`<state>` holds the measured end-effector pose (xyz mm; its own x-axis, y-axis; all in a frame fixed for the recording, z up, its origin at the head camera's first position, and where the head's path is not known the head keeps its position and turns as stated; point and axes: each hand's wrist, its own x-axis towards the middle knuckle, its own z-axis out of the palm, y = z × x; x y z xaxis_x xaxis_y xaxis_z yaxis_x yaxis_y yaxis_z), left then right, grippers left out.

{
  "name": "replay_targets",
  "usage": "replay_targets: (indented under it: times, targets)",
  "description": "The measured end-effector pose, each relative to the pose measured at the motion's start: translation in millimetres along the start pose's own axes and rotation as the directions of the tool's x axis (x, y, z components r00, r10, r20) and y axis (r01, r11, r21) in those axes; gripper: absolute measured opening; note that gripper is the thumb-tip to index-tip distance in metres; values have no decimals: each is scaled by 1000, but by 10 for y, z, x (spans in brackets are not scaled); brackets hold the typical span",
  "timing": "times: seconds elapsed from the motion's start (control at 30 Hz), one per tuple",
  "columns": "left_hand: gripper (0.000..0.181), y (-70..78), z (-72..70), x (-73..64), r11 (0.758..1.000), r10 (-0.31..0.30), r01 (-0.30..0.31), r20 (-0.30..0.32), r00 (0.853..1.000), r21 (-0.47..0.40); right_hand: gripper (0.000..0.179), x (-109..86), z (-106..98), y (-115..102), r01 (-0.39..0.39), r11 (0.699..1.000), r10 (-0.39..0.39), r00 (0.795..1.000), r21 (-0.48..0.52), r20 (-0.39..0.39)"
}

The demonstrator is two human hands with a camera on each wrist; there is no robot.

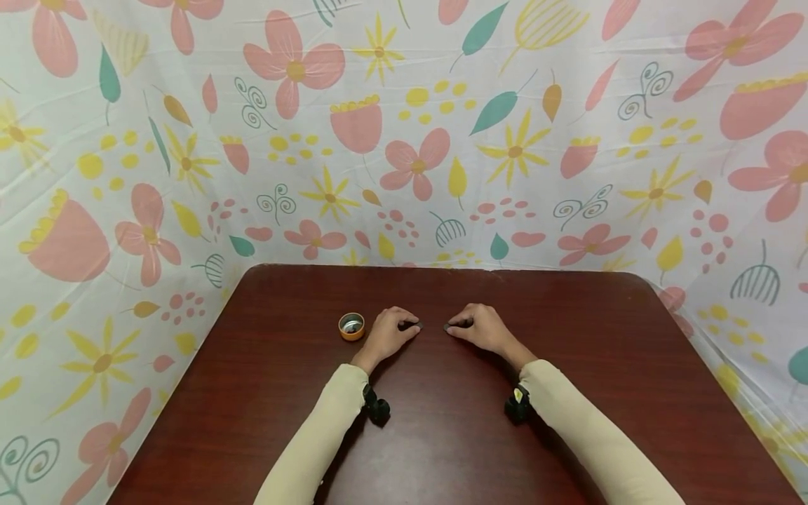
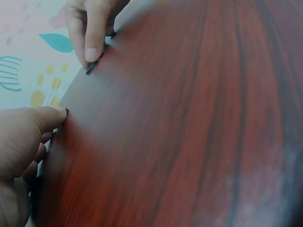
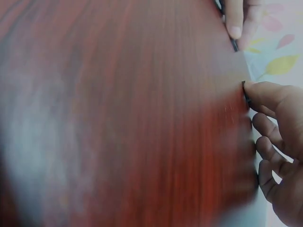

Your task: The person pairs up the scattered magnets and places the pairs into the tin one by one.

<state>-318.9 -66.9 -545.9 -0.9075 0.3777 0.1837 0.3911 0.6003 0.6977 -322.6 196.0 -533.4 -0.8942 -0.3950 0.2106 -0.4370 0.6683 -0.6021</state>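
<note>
Both hands are at the middle of the table's far half, fingertips facing each other across a short gap. My left hand (image 1: 386, 335) pinches a small dark piece (image 1: 420, 325) between thumb and finger. Another small dark piece (image 3: 245, 94) is pinched by my right hand (image 1: 487, 331). The left hand's piece (image 3: 235, 45) looks thin and flat in the right wrist view. Their exact kind is too small to make out. Just left of the left hand stands a small round tin (image 1: 352, 339) with an orange outside, a silvery inside and some dark bits in it.
The dark red-brown wooden table (image 1: 435, 449) has rounded far corners. A white cloth (image 1: 404, 224) with flowers and leaves hangs behind it and along both sides. A black wrist camera (image 1: 377, 409) is on the left wrist, and another camera (image 1: 517, 407) on the right.
</note>
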Motion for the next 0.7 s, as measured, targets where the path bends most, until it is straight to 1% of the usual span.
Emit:
replay_targets:
  times: [0.13,0.43,0.6,0.7]
  targets:
    - [24,43,30,13,1000,-1,1,-2,1000,4,15,30,31,-29,28,1000,-28,1000,-10,10]
    - [24,42,125,26,998,23,-22,-18,1000,51,16,67,108,-110,16,999,-15,999,-29,29]
    - [24,70,143,38,998,34,-33,-24,999,44,18,89,147,-143,38,999,-38,999,-20,27]
    - [25,82,142,42,999,33,-32,-20,999,33,17,89,146,-163,36,999,-36,999,-16,21]
